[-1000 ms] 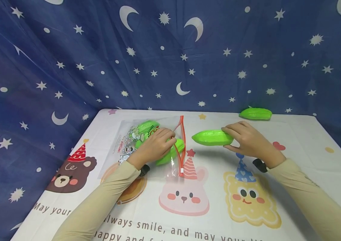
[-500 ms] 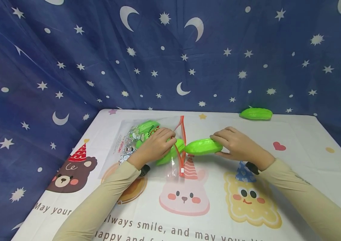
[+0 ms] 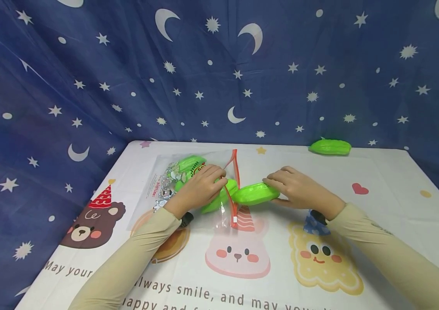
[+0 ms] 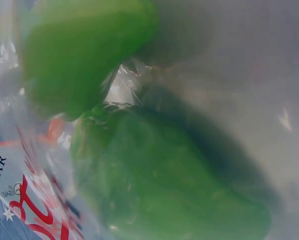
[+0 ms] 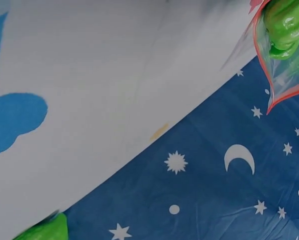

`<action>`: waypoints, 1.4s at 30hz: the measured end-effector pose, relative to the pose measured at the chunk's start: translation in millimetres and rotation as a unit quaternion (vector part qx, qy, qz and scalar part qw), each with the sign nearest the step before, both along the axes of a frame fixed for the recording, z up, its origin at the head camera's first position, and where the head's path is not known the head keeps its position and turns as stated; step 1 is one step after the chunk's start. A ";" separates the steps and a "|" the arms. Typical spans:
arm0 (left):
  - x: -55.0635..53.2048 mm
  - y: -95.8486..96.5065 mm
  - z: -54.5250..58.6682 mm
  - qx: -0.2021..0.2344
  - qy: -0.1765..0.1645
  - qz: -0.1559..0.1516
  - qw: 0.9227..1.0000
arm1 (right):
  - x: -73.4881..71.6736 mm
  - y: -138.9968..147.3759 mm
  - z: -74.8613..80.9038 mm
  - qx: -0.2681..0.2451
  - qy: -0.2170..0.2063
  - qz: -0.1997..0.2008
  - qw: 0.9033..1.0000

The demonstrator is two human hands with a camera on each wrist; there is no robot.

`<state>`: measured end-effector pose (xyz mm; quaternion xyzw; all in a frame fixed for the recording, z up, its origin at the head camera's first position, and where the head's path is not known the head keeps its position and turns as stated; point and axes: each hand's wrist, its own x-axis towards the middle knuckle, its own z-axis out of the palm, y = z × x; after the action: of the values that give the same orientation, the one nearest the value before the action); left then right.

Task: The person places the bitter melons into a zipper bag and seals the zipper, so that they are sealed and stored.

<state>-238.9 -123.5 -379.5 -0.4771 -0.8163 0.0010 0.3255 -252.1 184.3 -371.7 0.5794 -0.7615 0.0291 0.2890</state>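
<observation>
A clear zip bag with a red zip edge lies on the table, its mouth facing right and parted. My left hand pinches the upper film near that mouth. Inside the bag are long green ribbed vegetables; the left wrist view shows one vegetable close under the film and another vegetable beside it. My right hand grips a similar green vegetable by its right end. Its left tip is at the red mouth, overlapping the bagged vegetable in the head view.
Another green vegetable lies at the table's back edge, right of centre. The white printed tablecloth covers the table. A blue curtain with moons and stars hangs behind and to the left.
My right hand has moved left and slightly down with the green vegetable, bringing its tip to the bag's mouth. My left hand stays in place on the bag.
</observation>
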 end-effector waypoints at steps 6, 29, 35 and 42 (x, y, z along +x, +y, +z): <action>1.5 0.8 1.5 -0.001 0.001 -0.002 1.000 | 0.2 -6.0 -3.2 0.013 -0.014 -0.010 1.000; 2.3 3.8 3.9 0.006 -0.004 -0.007 1.000 | -1.2 -31.8 -4.7 0.019 -0.025 -0.020 0.999; 0.9 4.3 4.0 0.005 -0.001 -0.012 1.000 | -3.2 -37.9 -5.3 0.020 -0.027 -0.018 0.999; 0.5 5.0 5.5 0.006 0.005 -0.014 1.000 | -4.5 -45.3 -6.0 0.014 -0.022 -0.010 1.000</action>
<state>-238.5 -118.5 -374.0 -0.4865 -0.8081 -0.0059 0.3321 -256.6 139.0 -377.7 0.5750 -0.7737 0.0279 0.2644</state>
